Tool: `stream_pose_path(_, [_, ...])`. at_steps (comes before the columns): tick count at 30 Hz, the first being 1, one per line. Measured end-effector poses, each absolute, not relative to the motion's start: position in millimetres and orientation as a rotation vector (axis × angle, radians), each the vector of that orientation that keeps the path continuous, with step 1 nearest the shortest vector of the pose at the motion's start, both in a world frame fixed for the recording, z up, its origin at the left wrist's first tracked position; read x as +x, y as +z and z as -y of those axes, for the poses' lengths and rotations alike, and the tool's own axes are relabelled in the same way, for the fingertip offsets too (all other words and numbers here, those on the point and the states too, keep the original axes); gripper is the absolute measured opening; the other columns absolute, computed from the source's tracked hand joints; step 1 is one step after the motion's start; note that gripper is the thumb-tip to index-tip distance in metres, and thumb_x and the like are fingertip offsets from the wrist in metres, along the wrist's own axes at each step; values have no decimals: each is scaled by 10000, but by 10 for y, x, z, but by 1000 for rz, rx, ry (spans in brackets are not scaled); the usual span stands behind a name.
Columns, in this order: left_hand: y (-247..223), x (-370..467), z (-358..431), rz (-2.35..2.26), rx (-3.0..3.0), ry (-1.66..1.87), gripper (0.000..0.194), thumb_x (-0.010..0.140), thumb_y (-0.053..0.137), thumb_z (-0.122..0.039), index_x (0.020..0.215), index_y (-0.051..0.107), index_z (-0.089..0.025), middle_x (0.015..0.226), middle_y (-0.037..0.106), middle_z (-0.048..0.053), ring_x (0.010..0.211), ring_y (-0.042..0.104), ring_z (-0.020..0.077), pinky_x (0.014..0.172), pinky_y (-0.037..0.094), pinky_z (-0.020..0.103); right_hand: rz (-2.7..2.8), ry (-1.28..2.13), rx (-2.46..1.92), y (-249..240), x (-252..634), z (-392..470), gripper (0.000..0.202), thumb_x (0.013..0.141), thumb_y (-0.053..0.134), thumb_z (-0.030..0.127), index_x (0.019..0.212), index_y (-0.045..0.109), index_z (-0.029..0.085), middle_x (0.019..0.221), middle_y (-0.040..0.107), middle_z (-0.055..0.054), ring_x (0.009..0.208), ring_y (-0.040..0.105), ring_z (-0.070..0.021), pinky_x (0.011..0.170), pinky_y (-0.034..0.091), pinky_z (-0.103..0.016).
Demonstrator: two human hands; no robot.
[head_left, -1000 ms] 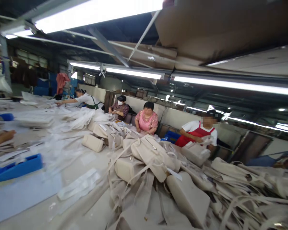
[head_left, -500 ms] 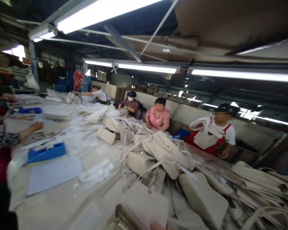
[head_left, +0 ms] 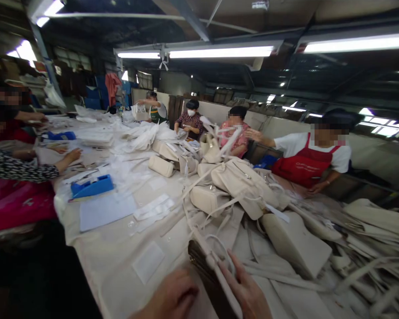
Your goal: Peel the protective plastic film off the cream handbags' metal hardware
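A beige handbag (head_left: 213,283) with a dark brown lining stands at the near edge of the table, its mouth turned up towards me. My right hand (head_left: 244,292) grips its right side, fingers stretched along the outer wall. On the left, my left hand (head_left: 174,292) is curled closed beside the bag's mouth, somewhat blurred; what its fingers hold, if anything, is hidden. The bag's strap and handle loop lie over its far end. Just beyond is a pile of similar beige handbags (head_left: 242,181), with loose straps tangled among them.
A blue tape dispenser (head_left: 92,186) and a white sheet (head_left: 108,210) lie to the left. Small white papers (head_left: 148,261) rest on the cloth-covered table (head_left: 109,261). Several co-workers sit or stand around it; one in a red apron (head_left: 295,168) stretches an arm over the pile.
My view has tilted down, and both my hands are now plainly visible at the handbag. The bag once before the red-aproned co-worker's chest is gone; a bag with raised straps appears above the pile.
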State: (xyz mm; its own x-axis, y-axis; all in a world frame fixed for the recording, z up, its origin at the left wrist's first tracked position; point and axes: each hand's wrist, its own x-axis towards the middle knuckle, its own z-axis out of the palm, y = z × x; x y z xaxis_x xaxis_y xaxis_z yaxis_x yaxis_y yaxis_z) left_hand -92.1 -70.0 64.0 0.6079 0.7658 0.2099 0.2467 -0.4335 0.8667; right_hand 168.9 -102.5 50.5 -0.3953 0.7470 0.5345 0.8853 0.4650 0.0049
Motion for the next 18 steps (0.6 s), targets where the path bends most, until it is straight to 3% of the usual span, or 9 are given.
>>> stream_pose_path(4, [773,-1062,743,-555,1069,392,379,662,614,-125,1026,706,-176,955,717,69,879,663,233,758,507,311,2424,-548,-1283,566,1693,1028,598,900,366,61,1426,433,339,1415,525,-171,1011,692,-218,769,574,-303])
stream_pose_path(6, [817,-1097,707,-407,842,353,545,550,669,-96,1090,687,-172,1005,717,80,963,663,258,828,499,334,2441,-576,-1281,570,1718,1018,595,914,352,60,1436,417,338,1382,554,-187,944,706,-211,747,575,-312])
stream_pose_path(8, [847,-1097,686,-318,745,363,620,537,715,-132,1153,658,-162,1067,709,111,1038,646,270,867,494,343,2459,-572,-1292,578,1743,1016,585,923,350,69,1446,405,325,1377,552,-205,907,708,-213,728,573,-315])
stream_pose_path(10, [871,-1058,693,-310,702,373,541,663,714,-316,1166,650,-127,1087,701,160,1012,658,262,818,518,332,2466,-568,-1305,592,1758,1023,579,929,341,78,1450,398,323,1377,549,-212,886,707,-217,710,571,-318])
stream_pose_path(13, [904,-957,715,-386,684,345,584,827,502,-576,1056,692,-73,1014,710,207,820,689,222,625,532,268,2488,-554,-1311,599,1758,1032,579,931,349,91,1454,388,335,1377,554,-195,887,703,-217,720,568,-327])
stream_pose_path(15, [925,-896,708,-472,742,332,486,793,582,-514,937,722,-72,898,729,177,700,677,185,545,505,226,2491,-550,-1327,591,1762,1024,582,924,365,90,1449,395,339,1382,553,-184,900,700,-215,731,566,-327])
stream_pose_path(18, [957,-840,675,-623,866,332,214,703,673,-288,745,722,-84,691,712,96,524,614,117,498,471,190,2489,-546,-1360,604,1794,999,588,894,385,59,1417,455,318,1355,579,-177,922,698,-218,723,570,-318])
